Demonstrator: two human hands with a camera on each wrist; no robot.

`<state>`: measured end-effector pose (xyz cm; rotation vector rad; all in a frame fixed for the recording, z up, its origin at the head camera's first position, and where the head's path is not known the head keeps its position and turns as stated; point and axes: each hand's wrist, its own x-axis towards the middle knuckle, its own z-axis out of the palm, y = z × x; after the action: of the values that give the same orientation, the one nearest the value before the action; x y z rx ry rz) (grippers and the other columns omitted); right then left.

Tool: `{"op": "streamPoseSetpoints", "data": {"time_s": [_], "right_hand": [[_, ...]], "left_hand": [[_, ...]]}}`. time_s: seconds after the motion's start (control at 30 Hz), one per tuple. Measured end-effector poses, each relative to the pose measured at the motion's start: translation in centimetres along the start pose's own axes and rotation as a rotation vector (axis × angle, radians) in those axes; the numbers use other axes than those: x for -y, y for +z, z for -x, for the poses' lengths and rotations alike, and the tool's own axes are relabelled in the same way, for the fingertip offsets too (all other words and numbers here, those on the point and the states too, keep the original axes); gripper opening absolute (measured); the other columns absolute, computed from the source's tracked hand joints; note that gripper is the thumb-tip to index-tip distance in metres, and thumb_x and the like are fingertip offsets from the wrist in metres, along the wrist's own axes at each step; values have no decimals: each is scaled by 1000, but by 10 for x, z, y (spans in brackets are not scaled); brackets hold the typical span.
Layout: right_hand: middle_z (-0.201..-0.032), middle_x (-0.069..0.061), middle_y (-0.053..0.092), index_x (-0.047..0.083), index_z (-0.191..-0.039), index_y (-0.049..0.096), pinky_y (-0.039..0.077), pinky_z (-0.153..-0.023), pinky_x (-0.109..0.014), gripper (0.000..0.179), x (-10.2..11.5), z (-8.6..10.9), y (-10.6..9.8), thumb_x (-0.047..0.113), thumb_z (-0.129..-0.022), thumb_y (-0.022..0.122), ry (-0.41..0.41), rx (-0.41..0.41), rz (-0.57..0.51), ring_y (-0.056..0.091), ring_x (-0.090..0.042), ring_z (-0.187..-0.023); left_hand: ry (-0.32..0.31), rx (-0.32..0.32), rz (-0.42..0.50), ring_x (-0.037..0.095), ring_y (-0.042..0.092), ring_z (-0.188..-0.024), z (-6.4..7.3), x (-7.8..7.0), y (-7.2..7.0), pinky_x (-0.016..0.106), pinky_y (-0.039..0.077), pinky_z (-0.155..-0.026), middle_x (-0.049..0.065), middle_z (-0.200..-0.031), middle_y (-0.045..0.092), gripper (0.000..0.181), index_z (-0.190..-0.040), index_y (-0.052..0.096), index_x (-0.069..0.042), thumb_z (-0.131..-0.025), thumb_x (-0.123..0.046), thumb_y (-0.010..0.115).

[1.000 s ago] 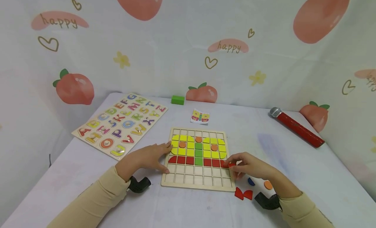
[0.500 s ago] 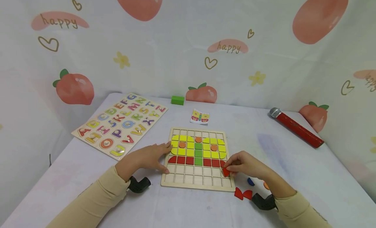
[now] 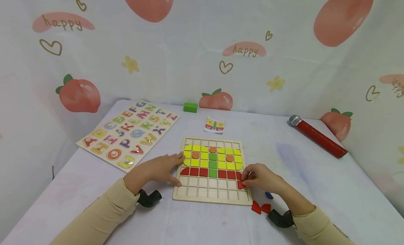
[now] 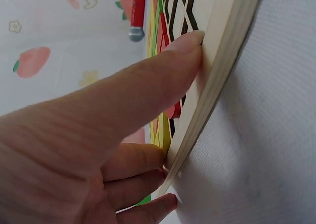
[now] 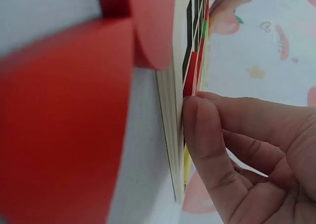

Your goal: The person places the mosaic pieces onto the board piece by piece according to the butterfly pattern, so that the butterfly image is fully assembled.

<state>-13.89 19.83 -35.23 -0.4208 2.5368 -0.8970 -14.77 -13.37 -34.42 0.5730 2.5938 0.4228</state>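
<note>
A wooden grid board [image 3: 212, 202] lies flat on the table, filled in part with yellow, green, orange and red pieces. My left hand [image 3: 156, 169] rests on its left edge; the left wrist view shows the thumb [image 4: 173, 61] on the rim and the other fingers along the side. At the board's right edge, my right hand [image 3: 264, 178] pinches a red quarter-round piece [image 3: 240, 185] between thumb and fingertips. That piece sits at a cell below the right end of the red row. In the right wrist view, the fingertips partly cover the red piece [image 5: 190, 80].
Two loose red pieces [image 3: 261, 207] and a blue half-round piece [image 3: 269, 195] lie near the board's front right corner. A picture card [image 3: 214, 125] and green block [image 3: 190, 107] are behind it. An alphabet board [image 3: 127, 135] lies left, a red microphone [image 3: 320, 137] right.
My right hand has brought the red piece from the board's right edge leftward and down onto a cell under the red row. The left hand has stayed in place.
</note>
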Motion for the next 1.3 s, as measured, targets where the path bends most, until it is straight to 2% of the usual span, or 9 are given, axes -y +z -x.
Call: {"op": "streamPoseSetpoints", "data": {"time_s": [0.2,0.3,0.47,0.67,0.77,0.9,1.13,1.3], "right_hand": [[-81,1,62,7,-86,64,50,-63,-19,9,-3,7,-4,12,-82,70,-80,-15,46,56,-12,-73],[-85,0,64,6,-89,65,51,-65,-19,11,-7,15,-9,13,-82,69,-73,-29,36,57,-13,-75],[-92,-4,65,4,-95,66,53,-67,-20,19,-25,35,-22,17,-82,70,25,-57,-28,57,-16,-79],[-91,-6,64,-2,-103,64,51,-62,-19,35,-65,70,-39,24,-81,72,135,-89,-65,54,-13,-76],[-86,-5,62,-3,-104,64,50,-60,-19,38,-82,84,-40,26,-80,72,208,-97,-57,52,-13,-73],[-82,-2,58,-1,-103,64,47,-58,-18,38,-93,88,-37,28,-79,73,268,-117,-28,49,-14,-74],[-81,-4,53,0,-97,57,44,-58,-18,36,-89,81,-35,28,-80,72,158,-65,-71,49,-10,-72],[-85,-5,56,0,-95,53,48,-62,-18,36,-83,73,-34,26,-80,72,65,-22,-127,51,-9,-73]], "left_hand": [[6,-3,10,36,23,-141,1,0,-2,51,22,-114,7,-156,22,88,-145,33,-10,-74,-40,76],[10,-4,5,37,24,-141,1,1,-3,51,22,-114,8,-155,22,89,-145,33,-9,-74,-40,76],[-6,-1,1,36,23,-141,1,1,-2,51,22,-114,6,-156,21,89,-146,32,-12,-74,-41,76],[5,-3,6,35,23,-141,-1,1,-2,51,22,-115,6,-156,21,88,-145,33,-12,-74,-40,76],[10,0,7,35,23,-141,-3,2,0,50,23,-114,6,-156,21,88,-145,33,-11,-74,-41,76],[5,2,4,36,24,-141,-3,3,3,51,24,-114,7,-156,22,89,-145,33,-11,-74,-41,76],[12,-3,4,37,25,-140,-2,3,2,51,24,-114,7,-156,22,89,-145,34,-11,-73,-41,76],[13,-8,0,36,25,-140,-2,4,2,51,24,-114,6,-156,22,89,-145,33,-11,-73,-42,76]]}}
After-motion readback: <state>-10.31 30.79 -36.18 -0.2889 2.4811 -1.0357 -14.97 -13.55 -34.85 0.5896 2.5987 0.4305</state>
